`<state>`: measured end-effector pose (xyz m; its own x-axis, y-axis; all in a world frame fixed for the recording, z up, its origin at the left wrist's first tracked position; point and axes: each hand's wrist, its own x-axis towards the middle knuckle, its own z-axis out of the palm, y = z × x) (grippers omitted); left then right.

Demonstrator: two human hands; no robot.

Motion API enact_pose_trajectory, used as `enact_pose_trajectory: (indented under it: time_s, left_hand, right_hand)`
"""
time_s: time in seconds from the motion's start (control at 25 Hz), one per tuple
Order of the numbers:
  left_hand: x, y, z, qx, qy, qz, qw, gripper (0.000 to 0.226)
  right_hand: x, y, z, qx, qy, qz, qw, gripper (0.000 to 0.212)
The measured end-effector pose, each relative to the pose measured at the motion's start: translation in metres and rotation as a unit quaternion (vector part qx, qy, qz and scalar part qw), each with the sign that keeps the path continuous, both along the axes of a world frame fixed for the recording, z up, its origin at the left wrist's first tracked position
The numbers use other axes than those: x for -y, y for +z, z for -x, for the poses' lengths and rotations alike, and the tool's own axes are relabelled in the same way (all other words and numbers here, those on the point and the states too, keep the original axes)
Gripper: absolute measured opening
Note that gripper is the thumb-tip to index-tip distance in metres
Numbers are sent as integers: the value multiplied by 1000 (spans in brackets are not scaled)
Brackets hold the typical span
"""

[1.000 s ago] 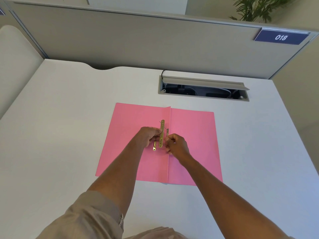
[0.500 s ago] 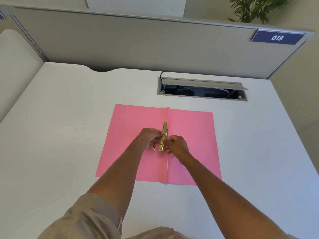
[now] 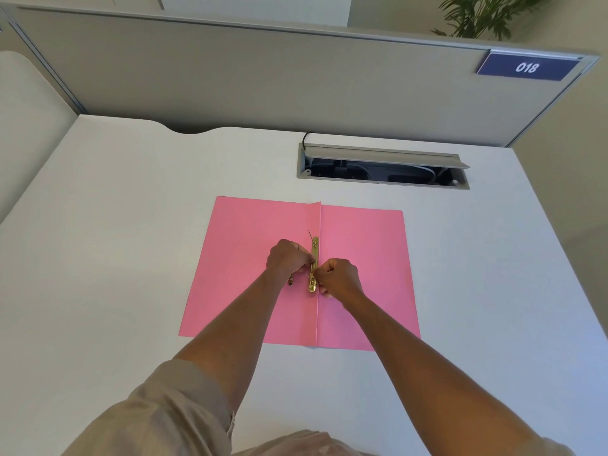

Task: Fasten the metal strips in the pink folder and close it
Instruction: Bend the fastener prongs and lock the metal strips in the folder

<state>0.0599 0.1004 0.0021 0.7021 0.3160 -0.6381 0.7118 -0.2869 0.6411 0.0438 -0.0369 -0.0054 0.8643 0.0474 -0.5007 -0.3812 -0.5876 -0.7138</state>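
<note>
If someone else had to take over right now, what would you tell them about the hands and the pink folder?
Left hand: closed, fingers pinching the brass fastener bar from its left side.
Right hand: closed, pinching at the bar's lower part from the right.
Pink folder: lying open and flat on the white desk, bar along the centre fold.
Another small brass piece pokes out below the left hand.
Done: bar sits on the fold.
Left: finish fastening the strips, then close the folder.

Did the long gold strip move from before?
Yes. The gold strip shifted right, from left of the pink folder's centre crease onto it, held between both hands.
</note>
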Motion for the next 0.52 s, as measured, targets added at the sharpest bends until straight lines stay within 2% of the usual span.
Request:
enact_pose_trajectory:
  time_s: [0.2, 0.52]
  left_hand:
    - [4, 2, 2, 27, -60, -78, 995, 10]
    - [9, 1, 4, 61, -91, -137, 984, 13]
  right_hand:
    - [2, -3, 0, 10, 1, 28, 1000, 25]
    - [2, -4, 1, 9, -2, 48, 999, 20]
